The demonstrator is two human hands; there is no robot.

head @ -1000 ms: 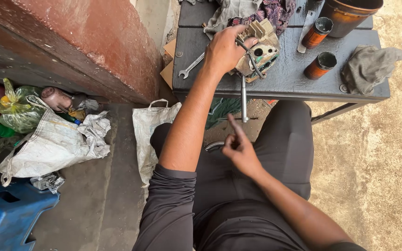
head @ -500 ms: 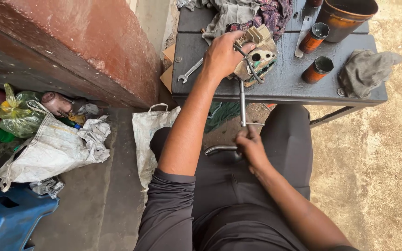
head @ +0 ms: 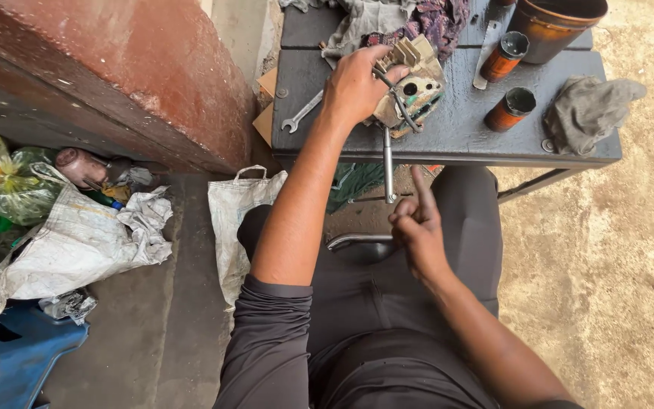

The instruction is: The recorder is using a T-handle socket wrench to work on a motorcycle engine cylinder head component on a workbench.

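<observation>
Your left hand [head: 353,87] is clamped over the left side of one metal engine part [head: 412,89] on the desk [head: 456,125], holding it down near the near edge. One long metal rod [head: 388,163] sticks out of the part toward you, past the desk edge. Your right hand [head: 416,227] sits just right of the rod's near end with fingers loosely curled and one finger raised; whether it touches the rod you cannot tell, and it grips nothing.

Left of your left hand lies one wrench [head: 302,112]. Right of the part stand two small rusty cans [head: 510,110], with one bigger rusty pot [head: 554,24] at the far edge. Two rags: a grey one [head: 588,112] at the right end, a heap [head: 387,19] just beyond the part.

On the floor to the left lie two white sacks [head: 77,242], one blue stool [head: 5,356] nearest, and a red-brown wall [head: 115,76] above.
</observation>
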